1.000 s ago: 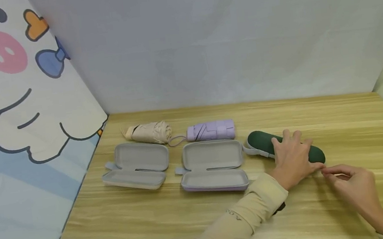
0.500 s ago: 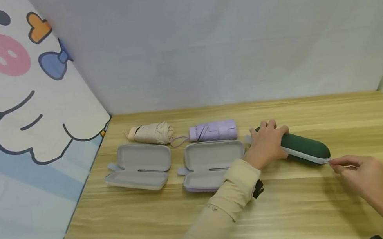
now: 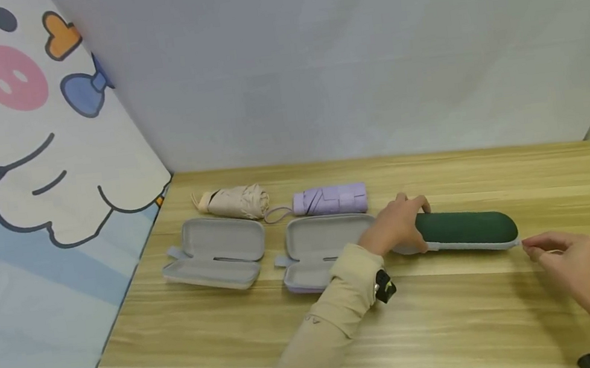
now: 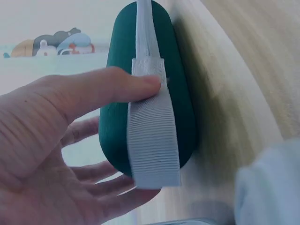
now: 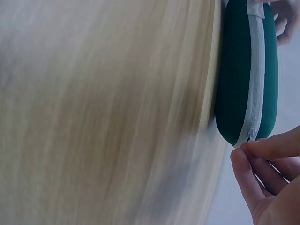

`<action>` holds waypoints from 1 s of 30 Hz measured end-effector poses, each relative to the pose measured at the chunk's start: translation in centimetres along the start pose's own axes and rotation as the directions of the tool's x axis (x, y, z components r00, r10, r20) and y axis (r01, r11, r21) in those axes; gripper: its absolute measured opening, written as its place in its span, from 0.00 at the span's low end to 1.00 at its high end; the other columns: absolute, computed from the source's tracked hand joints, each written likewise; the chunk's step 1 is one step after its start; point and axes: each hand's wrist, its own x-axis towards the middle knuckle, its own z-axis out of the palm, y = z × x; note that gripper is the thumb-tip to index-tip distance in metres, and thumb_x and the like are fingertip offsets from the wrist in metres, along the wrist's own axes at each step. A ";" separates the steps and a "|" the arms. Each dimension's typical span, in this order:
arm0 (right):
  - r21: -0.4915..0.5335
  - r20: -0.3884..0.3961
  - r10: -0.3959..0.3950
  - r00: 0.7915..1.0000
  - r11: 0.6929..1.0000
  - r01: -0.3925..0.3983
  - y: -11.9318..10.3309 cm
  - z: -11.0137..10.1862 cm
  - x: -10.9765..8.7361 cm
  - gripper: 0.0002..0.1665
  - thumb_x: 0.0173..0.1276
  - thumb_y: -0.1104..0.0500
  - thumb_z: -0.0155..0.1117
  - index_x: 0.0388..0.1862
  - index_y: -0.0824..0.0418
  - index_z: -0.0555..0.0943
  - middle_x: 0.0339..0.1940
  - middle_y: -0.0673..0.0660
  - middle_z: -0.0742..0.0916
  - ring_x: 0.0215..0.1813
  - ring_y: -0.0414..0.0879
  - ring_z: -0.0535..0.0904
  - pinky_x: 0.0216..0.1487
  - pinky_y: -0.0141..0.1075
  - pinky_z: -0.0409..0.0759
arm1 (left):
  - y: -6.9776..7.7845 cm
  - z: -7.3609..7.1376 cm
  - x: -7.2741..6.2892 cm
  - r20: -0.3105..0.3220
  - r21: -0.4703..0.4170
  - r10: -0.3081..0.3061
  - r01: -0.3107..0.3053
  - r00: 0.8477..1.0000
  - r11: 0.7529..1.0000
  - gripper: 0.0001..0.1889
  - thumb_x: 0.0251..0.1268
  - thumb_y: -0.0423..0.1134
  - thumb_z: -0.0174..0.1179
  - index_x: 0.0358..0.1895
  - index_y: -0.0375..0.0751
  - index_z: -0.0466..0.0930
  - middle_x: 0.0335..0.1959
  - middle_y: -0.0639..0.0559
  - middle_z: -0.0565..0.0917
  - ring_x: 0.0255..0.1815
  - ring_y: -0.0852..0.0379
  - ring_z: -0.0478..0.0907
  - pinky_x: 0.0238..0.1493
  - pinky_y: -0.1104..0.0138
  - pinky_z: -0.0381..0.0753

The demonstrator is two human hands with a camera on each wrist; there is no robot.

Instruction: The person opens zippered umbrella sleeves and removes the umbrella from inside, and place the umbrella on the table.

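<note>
A dark green zip case [image 3: 469, 228] lies lengthwise on the wooden table, closed where its white zip [image 5: 257, 79] shows. My left hand [image 3: 395, 225] grips its left end from behind and in front. In the left wrist view the thumb presses on a pale grey ribbed strap [image 4: 152, 126], and the other fingers reach round the far side. At the opposite end, my right hand [image 3: 574, 258] pinches the zip pull [image 5: 252, 136] between thumb and forefinger; the fingertips hide most of the pull.
Two opened grey-lined cases, one cream [image 3: 225, 240] and one lilac [image 3: 328, 235], stand left of the green case. Behind them lie a folded beige umbrella [image 3: 237, 203] and a folded lilac umbrella [image 3: 332, 200]. My left forearm overlaps the lilac case.
My left hand has shifted from the middle of the green case to its left end. The case has turned from slanting to nearly level, and my right hand has moved right with its end.
</note>
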 end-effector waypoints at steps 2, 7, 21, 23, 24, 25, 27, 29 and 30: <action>-0.006 -0.004 -0.005 1.000 1.000 0.005 0.2 0.0 0.2 0.04 0.55 0.67 0.67 0.29 0.66 0.87 0.23 0.53 0.87 0.26 0.16 0.69 0.22 0.22 0.70 | -0.3 0.1 -0.2 0.022 -0.030 0.008 -0.008 1.000 1.000 0.35 0.43 0.44 0.76 0.57 0.58 0.70 0.52 0.54 0.71 0.45 0.61 0.70 0.40 0.70 0.72; -0.017 -0.012 -0.028 1.000 0.999 0.027 0.3 0.0 0.5 0.04 0.55 0.66 0.68 0.28 0.66 0.87 0.21 0.51 0.87 0.28 0.15 0.67 0.25 0.22 0.67 | -0.8 0.5 -0.6 -0.012 -0.099 0.010 -0.011 1.000 0.995 0.36 0.41 0.45 0.77 0.58 0.52 0.71 0.47 0.56 0.74 0.44 0.63 0.70 0.43 0.73 0.71; -0.023 0.059 -0.001 0.998 1.000 0.003 0.8 0.0 0.7 0.06 0.56 0.64 0.68 0.31 0.66 0.87 0.23 0.52 0.87 0.31 0.15 0.66 0.29 0.22 0.66 | -1.1 1.5 -1.1 -0.150 -0.191 -0.006 -0.023 0.989 0.981 0.34 0.35 0.46 0.80 0.52 0.52 0.76 0.43 0.56 0.75 0.40 0.63 0.70 0.39 0.75 0.71; -0.009 0.063 0.009 0.998 1.000 -0.009 0.9 0.1 0.7 0.06 0.56 0.65 0.67 0.32 0.67 0.87 0.24 0.51 0.87 0.32 0.15 0.66 0.30 0.21 0.67 | -1.1 1.6 -1.1 -0.162 -0.192 -0.009 -0.023 0.987 0.981 0.34 0.35 0.46 0.80 0.52 0.52 0.76 0.43 0.56 0.75 0.40 0.63 0.70 0.38 0.75 0.72; -0.007 0.062 0.015 0.998 1.000 -0.015 0.9 0.1 0.6 0.06 0.57 0.65 0.67 0.32 0.67 0.87 0.25 0.52 0.88 0.33 0.14 0.66 0.30 0.21 0.66 | -1.2 1.6 -1.1 -0.168 -0.192 -0.010 -0.023 0.986 0.981 0.34 0.34 0.46 0.80 0.52 0.52 0.77 0.43 0.56 0.75 0.40 0.63 0.71 0.38 0.75 0.72; -0.004 0.062 0.020 0.998 1.000 -0.020 0.9 0.1 0.6 0.06 0.57 0.64 0.67 0.32 0.67 0.87 0.26 0.51 0.88 0.33 0.14 0.66 0.30 0.20 0.66 | -1.2 1.6 -1.1 -0.173 -0.192 -0.011 -0.023 0.985 0.981 0.34 0.34 0.47 0.80 0.52 0.51 0.77 0.43 0.56 0.75 0.40 0.63 0.71 0.38 0.75 0.72; 0.004 0.073 0.030 0.997 1.000 -0.030 0.9 0.2 0.4 0.06 0.57 0.65 0.66 0.31 0.67 0.87 0.28 0.51 0.88 0.34 0.14 0.65 0.30 0.20 0.67 | -1.1 1.7 -1.1 -0.180 -0.191 -0.013 -0.022 0.984 0.981 0.34 0.34 0.47 0.80 0.52 0.52 0.77 0.43 0.56 0.75 0.40 0.63 0.71 0.38 0.75 0.71; 0.013 0.073 0.036 0.997 0.999 -0.037 1.0 0.2 0.2 0.06 0.58 0.65 0.66 0.31 0.67 0.87 0.27 0.46 0.87 0.34 0.15 0.65 0.31 0.19 0.67 | -1.1 1.7 -1.1 -0.186 -0.188 -0.013 -0.022 0.983 0.982 0.34 0.34 0.47 0.80 0.52 0.52 0.77 0.43 0.56 0.76 0.40 0.64 0.71 0.38 0.76 0.71; 0.018 0.073 0.038 0.997 0.999 -0.039 1.0 0.2 0.1 0.06 0.58 0.65 0.65 0.31 0.67 0.87 0.27 0.45 0.87 0.34 0.15 0.66 0.31 0.19 0.67 | -1.1 1.8 -1.1 -0.188 -0.189 -0.013 -0.024 0.982 0.982 0.34 0.34 0.46 0.80 0.52 0.52 0.77 0.43 0.56 0.76 0.41 0.64 0.71 0.39 0.76 0.71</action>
